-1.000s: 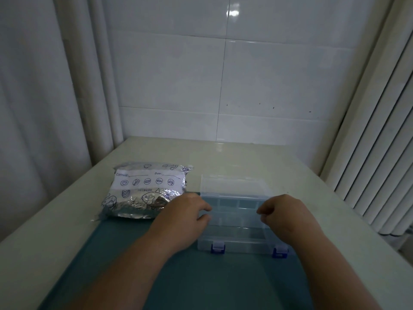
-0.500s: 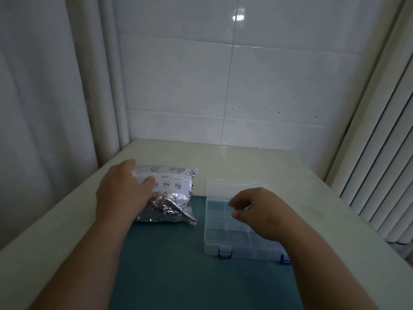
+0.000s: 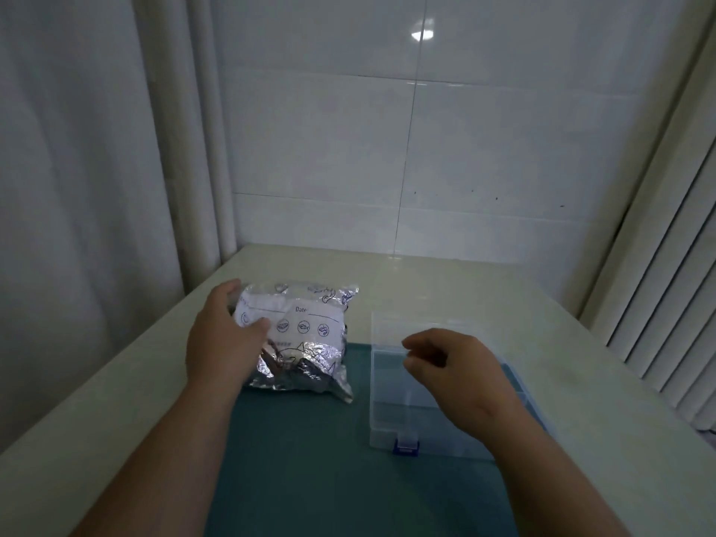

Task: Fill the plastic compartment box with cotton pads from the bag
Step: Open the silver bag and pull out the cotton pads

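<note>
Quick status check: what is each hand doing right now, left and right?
Left hand: grips the foil bag at its left end.
Right hand: open, loosely curled, holding nothing, over the compartment box.

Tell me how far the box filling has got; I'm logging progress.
Done: the box lies open on the green mat, its visible compartments empty. In hand: the left hand grips the foil bag; the right hand hovers over the box, holding nothing. Left: taking pads out of the bag and filling every compartment; no pad shows yet.

White tiled wall [image 3: 387,149], curtains [image 3: 97,149]
</note>
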